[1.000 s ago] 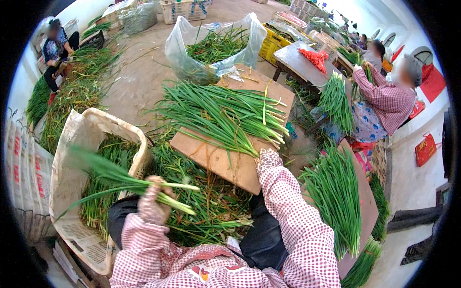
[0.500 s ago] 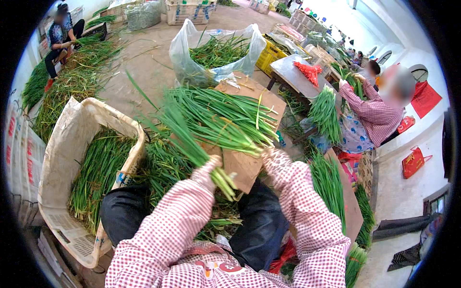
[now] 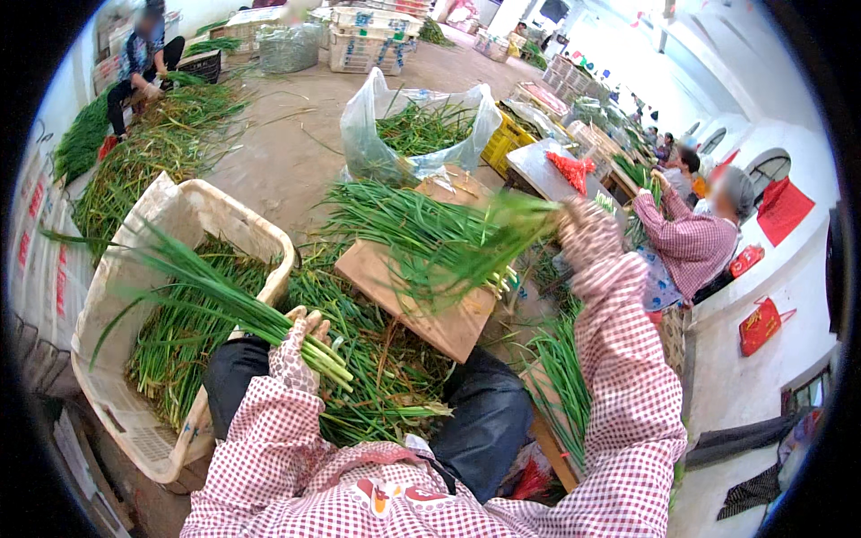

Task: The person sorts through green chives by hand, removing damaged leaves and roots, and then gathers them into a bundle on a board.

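My left hand (image 3: 296,354), in a patterned glove, is closed around a bunch of garlic greens (image 3: 235,307). Its leaves reach out over the crate and the pale stem ends point toward me. To the right, my gloved right hand (image 3: 587,235), blurred by motion, grips another loose bunch of greens (image 3: 511,229), raised over the board. More garlic greens (image 3: 377,208) lie across the brown board (image 3: 448,318) in front of me, pale ends toward the right. The exact grip of my right fingers is smeared.
A cream plastic crate (image 3: 273,282) holding greens stands at my left. Loose leaves (image 3: 372,372) pile between it and the board. Beyond is a clear plastic bag (image 3: 359,134) of greens. Other workers sit at the right (image 3: 700,238) and far left (image 3: 143,63).
My left hand has carried its bunch left and down, to the crate's side. My right hand has left the stem ends on the board and risen to the right with greens.
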Available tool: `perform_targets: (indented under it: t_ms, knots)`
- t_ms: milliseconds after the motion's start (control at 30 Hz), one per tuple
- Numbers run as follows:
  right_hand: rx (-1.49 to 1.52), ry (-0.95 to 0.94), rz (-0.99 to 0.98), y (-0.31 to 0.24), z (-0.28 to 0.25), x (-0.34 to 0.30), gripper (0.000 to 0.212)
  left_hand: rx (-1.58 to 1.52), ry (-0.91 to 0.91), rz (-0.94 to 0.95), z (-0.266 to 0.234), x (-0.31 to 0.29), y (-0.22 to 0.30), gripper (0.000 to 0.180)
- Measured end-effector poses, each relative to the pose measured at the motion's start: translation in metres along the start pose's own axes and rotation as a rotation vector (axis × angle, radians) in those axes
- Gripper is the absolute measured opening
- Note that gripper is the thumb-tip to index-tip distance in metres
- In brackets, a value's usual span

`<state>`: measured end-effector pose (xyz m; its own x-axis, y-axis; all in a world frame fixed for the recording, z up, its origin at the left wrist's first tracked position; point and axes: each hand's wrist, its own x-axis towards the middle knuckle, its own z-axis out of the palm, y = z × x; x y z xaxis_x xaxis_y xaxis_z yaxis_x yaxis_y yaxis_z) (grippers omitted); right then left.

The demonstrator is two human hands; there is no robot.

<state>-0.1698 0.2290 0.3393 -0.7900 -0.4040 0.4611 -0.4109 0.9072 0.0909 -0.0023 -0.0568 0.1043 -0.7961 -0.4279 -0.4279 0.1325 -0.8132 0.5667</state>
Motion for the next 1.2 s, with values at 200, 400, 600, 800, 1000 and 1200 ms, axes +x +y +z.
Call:
perform_targets:
  t_ms: [200,400,600,800,1000,1200]
  knots:
    - [-0.098,-0.328,0.239,-0.004,-0.032,0.059,0.021,-0.026,-0.064,0.097,0.002,-0.021,0.007,0.026]
    - [0.633,0.142,0.417,0.009,-0.082,0.090,0.020,-0.125,-0.162,0.214,-0.004,-0.017,0.015,0.026]
    - [0.526,0.283,0.426,-0.009,-0.025,0.058,0.017,-0.176,-0.217,0.102,0.008,-0.024,0.010,0.023]
    - [0.692,-0.295,0.865,-0.022,0.204,-0.102,0.034,-0.008,-0.171,-0.236,-0.011,-0.046,-0.010,0.017]
    - [0.783,-0.124,0.915,0.030,0.266,-0.160,0.032,0.175,-0.260,-0.243,0.000,-0.041,-0.017,0.024]
    - [1.896,0.062,1.290,-0.082,0.150,-0.144,0.022,0.270,-0.108,-0.328,0.027,-0.044,-0.031,0.021]
